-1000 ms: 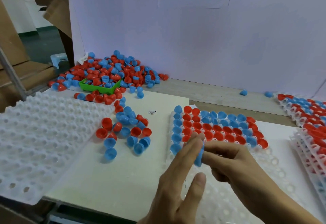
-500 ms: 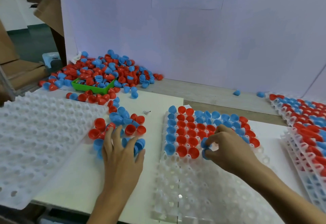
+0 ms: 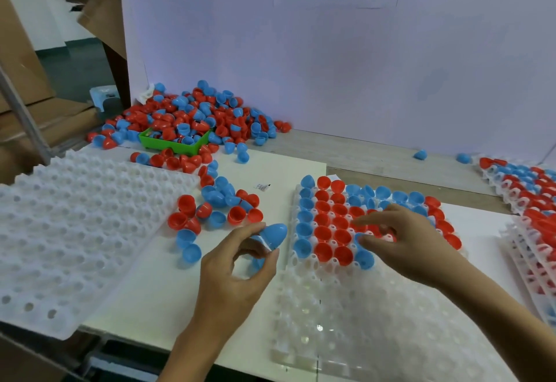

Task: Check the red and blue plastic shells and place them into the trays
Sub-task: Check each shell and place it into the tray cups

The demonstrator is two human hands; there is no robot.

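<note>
Lifting: left hand [image 3: 237,273] (blue shell [image 3: 272,234])

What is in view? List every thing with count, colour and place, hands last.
Loose shells: too many to count, red and blue, heaped at the far left against the backboard.
Green bin: one, within the heap.
Small cluster of shells: red and blue, between the trays.
Empty tray: one, white, left.
Partly filled tray: one, clear, centre; far rows hold shells.
Filled trays: a stack, right edge.
Stray shells: two, blue, far side.
Backboard: white, with a printed sign.
Left hand: holds a blue shell.
Right hand: fingers over the tray's shells.
</note>
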